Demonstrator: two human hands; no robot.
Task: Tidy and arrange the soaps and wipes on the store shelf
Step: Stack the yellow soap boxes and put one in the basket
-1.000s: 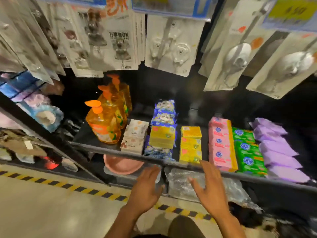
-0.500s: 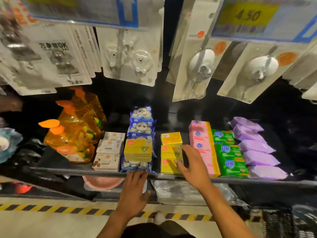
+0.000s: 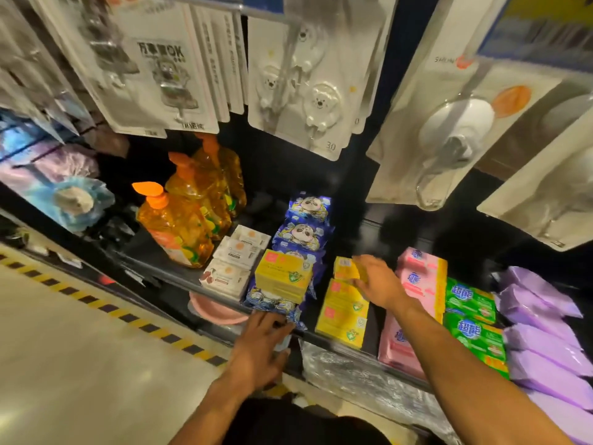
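Shelf, left to right: orange bottles, white soap boxes, blue wipes packs with a yellow carton on top, yellow soap boxes, pink soaps, green soaps, purple packs.

Right grip: pinching the rearmost small yellow box, beside the pink soaps.

Left grip: at the front blue pack on the shelf edge; blurred, so I cannot tell whether it is spread or closed.

Retail shop, household-goods aisle: dark metal shelf stocked in rows with several of each item: orange clear-plastic pump bottles, pink wrapped soap bars, green wrapped soap bars, purple plastic wipe packs. Above it, white blister cards of wall hooks hang in overlapping rows, 1 marked 3.0, beside a blurred yellow label strip. Yellow-black striped tape runs along the pale floor.
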